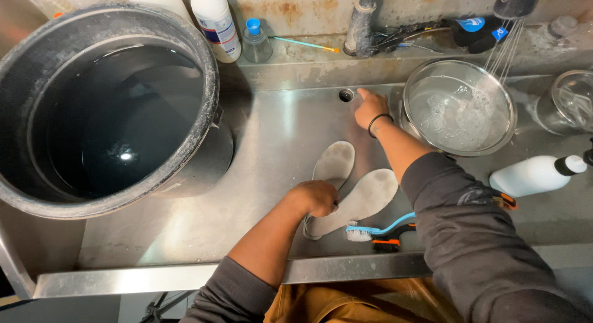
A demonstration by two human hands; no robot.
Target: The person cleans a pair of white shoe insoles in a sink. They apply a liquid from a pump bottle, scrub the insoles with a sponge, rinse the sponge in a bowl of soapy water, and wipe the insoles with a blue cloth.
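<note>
head view: left hand (316,197) presses 2 flat insoles (361,199).

Insoles, pair, pale grey, flat, foot-shaped, surfaces dull and lightly soiled. First insole (334,163): lies on the steel sink floor, long axis running away from the person, rounded toe end pointing toward the back wall, near end covered by the left hand (316,198) (fingers curled down onto it). Second insole (361,200): just beside the first on its right, angled up to the right, its lower end meeting the first under the same hand. Both lie flat.
</note>
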